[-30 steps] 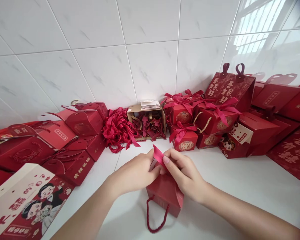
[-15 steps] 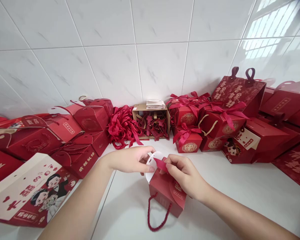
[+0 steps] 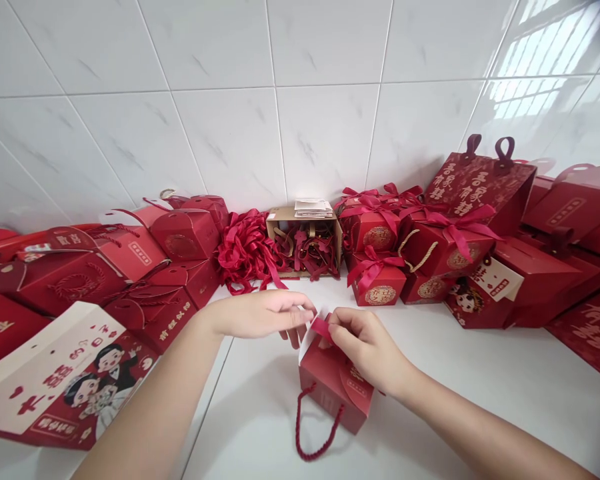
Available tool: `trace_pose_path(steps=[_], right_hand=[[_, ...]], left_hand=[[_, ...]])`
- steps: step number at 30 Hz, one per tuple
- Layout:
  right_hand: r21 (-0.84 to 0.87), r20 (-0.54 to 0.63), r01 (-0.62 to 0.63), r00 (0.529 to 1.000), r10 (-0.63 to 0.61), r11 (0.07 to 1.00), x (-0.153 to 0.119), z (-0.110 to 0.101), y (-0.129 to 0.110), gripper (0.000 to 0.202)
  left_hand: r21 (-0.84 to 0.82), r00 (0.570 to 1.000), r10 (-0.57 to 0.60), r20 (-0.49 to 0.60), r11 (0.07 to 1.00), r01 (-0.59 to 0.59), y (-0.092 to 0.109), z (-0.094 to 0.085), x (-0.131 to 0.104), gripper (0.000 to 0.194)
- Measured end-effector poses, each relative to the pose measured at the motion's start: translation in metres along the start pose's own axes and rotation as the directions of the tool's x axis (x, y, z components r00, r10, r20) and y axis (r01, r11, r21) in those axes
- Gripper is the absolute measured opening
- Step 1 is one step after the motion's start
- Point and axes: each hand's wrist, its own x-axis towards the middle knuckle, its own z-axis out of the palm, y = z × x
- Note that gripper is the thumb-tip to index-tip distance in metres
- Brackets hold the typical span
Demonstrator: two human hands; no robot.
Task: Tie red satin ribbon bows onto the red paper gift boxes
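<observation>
"While the small red box [image 3: 330,380] stands on the white table [image 3: 505,360], at the near centre, what is held?"

"The right hand [image 3: 365,343] pinches a red ribbon [image 3: 321,327] above the box. The left hand [image 3: 263,317], fingers loosely spread, is beside the white flap [image 3: 307,345]; I can't tell if it touches."

"How would the box handle?"

"Probably light, stiff card; hold the side walls [image 3: 325,398]. The ribbon looks soft, slippery."

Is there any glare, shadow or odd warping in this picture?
Head view: barred, window-like glare on the glossy wall tiles at upper right; head view: a soft shadow on the white table, to the picture's left of the small red box; head view: tile lines slant outward toward the sides, like wide-angle distortion, and the top right corner is dark.
</observation>
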Motion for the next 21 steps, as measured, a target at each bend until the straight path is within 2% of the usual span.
trace_pose_path(steps=[2,5,6,8,9,11,12,13,15,16,17,19,20,21], right_hand=[[-0.011,0.002,0.013,1.0,-0.013,1.0,0.0,0.0,-0.001,0.021],[-0.011,-0.005,0.027,1.0,-0.028,1.0,0.0,0.0,-0.002,0.023],[-0.005,-0.014,0.034,0.999,-0.034,0.999,0.0,-0.001,-0.002,0.024],[0.027,-0.041,0.054,0.998,-0.053,0.998,-0.001,-0.002,-0.004,0.024],[0.047,-0.059,0.072,0.996,-0.069,0.996,-0.002,-0.003,-0.005,0.024],[0.047,-0.113,0.133,0.985,-0.127,0.99,-0.004,-0.007,-0.01,0.023],[0.008,-0.154,0.179,0.972,-0.176,0.984,-0.005,-0.01,-0.012,0.021],[-0.056,-0.199,0.229,0.951,-0.236,0.972,-0.006,-0.014,-0.015,0.019],[-0.191,-0.282,0.3,0.895,-0.345,0.935,-0.01,-0.024,-0.021,0.016],[-0.231,-0.312,0.311,0.874,-0.373,0.922,-0.013,-0.03,-0.024,0.016],[-0.251,-0.332,0.307,0.864,-0.379,0.918,-0.017,-0.037,-0.025,0.016],[-0.28,-0.338,0.248,0.879,-0.337,0.928,-0.029,-0.05,-0.024,0.017],[-0.309,-0.318,0.197,0.9,-0.297,0.93,-0.036,-0.057,-0.022,0.019],[-0.346,-0.283,0.133,0.929,-0.239,0.929,-0.044,-0.062,-0.019,0.021]], left_hand=[[-0.01,0.999,0.033,-0.043,0.999,-0.033,0.001,0.0,0.002,0.038],[0.095,0.991,0.086,-0.105,0.993,-0.076,0.001,0.0,0.005,0.028],[0.14,0.99,0.078,-0.121,0.988,-0.061,-0.001,-0.001,0.006,0.024],[0.268,0.973,-0.047,-0.227,0.957,0.109,-0.007,-0.006,0.004,0.019],[0.329,0.937,-0.136,-0.323,0.912,0.246,-0.011,-0.01,0.003,0.017],[0.383,0.799,-0.258,-0.542,0.771,0.509,-0.019,-0.021,-0.003,0.013],[0.378,0.729,-0.275,-0.627,0.711,0.593,-0.023,-0.026,-0.006,0.013],[0.368,0.681,-0.268,-0.681,0.679,0.635,-0.024,-0.031,-0.009,0.012],[0.367,0.64,-0.21,-0.74,0.67,0.645,-0.023,-0.038,-0.013,0.013],[0.38,0.644,-0.162,-0.748,0.691,0.615,-0.021,-0.038,-0.014,0.016],[0.396,0.675,-0.108,-0.73,0.738,0.546,-0.018,-0.036,-0.013,0.02],[0.404,0.794,0.004,-0.607,0.863,0.304,-0.013,-0.026,-0.009,0.025],[0.368,0.857,0.065,-0.512,0.918,0.151,-0.012,-0.018,-0.005,0.026],[0.304,0.9,0.128,-0.417,0.953,0.005,-0.014,-0.008,-0.001,0.025]])
